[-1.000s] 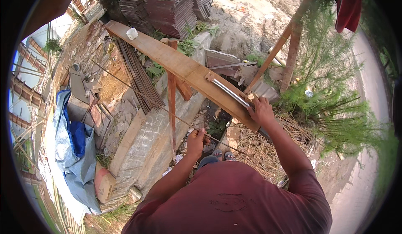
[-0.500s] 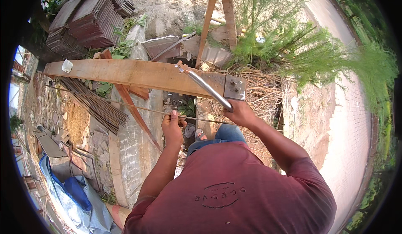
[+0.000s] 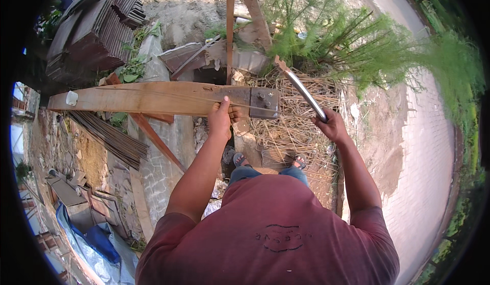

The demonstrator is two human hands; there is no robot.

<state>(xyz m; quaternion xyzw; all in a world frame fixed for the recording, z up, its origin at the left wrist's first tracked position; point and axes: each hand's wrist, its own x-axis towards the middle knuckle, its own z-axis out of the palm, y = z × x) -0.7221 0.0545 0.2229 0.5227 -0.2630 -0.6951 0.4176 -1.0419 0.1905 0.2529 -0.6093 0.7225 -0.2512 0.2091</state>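
1 silver, brown-tipped bar (image 3: pixel 305 91) fills the right grip (image 3: pixel 333 127); left grip (image 3: pixel 221 120) pinches 1 thin rod (image 3: pixel 178 95).

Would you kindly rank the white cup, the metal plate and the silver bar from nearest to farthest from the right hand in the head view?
1. Silver bar: gripped in the right hand.
2. Metal plate: to the hand's left, on the wooden board's near end.
3. White cup: far left, on the board's other end.
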